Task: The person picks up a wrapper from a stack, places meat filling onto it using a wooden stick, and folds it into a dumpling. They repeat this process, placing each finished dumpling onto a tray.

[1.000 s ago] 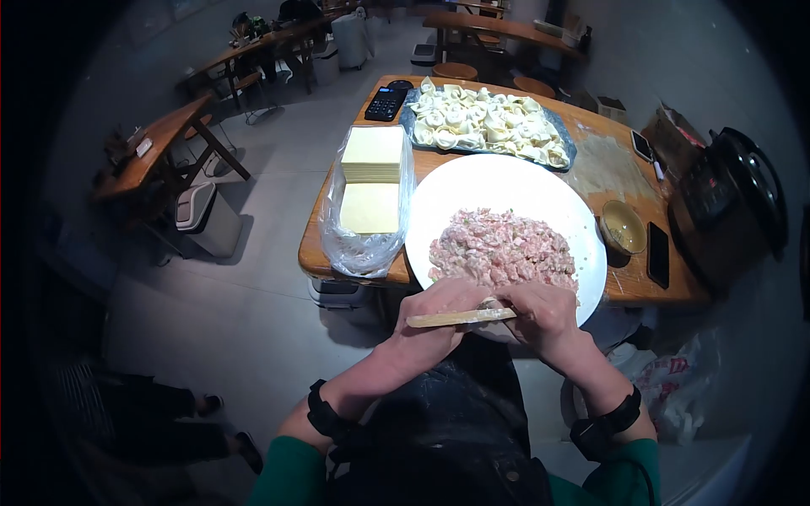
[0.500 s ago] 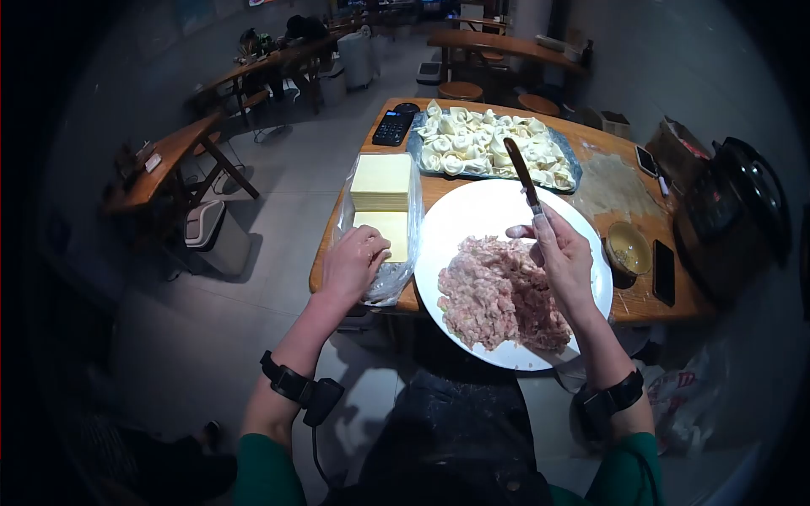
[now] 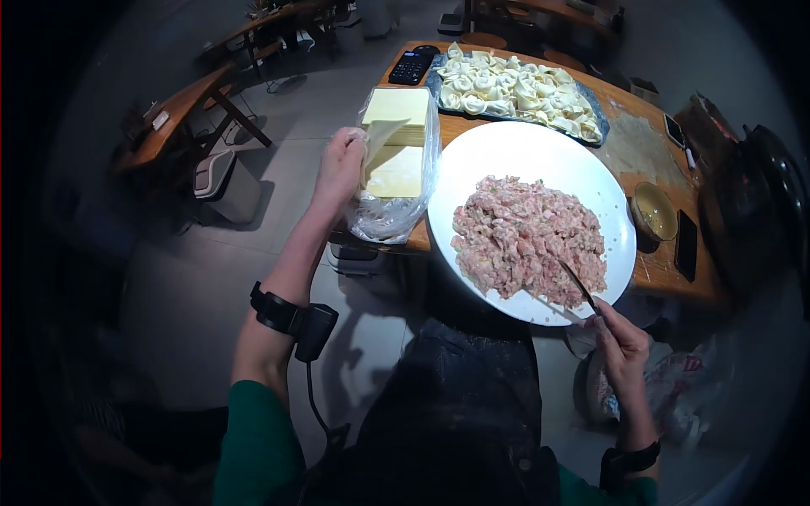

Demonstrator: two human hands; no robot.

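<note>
Pinched in my left hand [image 3: 342,164] is a square yellow wonton wrapper [image 3: 384,135], its edge lifted and curling above the stacked wrappers [image 3: 396,173] in a clear plastic bag [image 3: 380,221]. My right hand [image 3: 623,341] grips a narrow butter knife [image 3: 579,282] at the near right rim of a large white plate [image 3: 489,156]. The knife's tip reaches into the pink minced meat filling [image 3: 527,236] heaped on the plate. Behind the plate, folded wontons [image 3: 519,88] cover a blue-grey tray [image 3: 601,126].
On the wooden table [image 3: 456,126] are a black keypad device [image 3: 411,67], a small bowl [image 3: 654,211], a dark phone [image 3: 686,246] and another phone [image 3: 673,131]. A black rounded appliance [image 3: 751,211] stands right. A bin [image 3: 226,187] stands on the floor at left.
My left hand has moved up and left, peeling up a wrapper. My right hand has dropped toward me, bringing the knife from upright down into the meat. The view has tilted downward.
</note>
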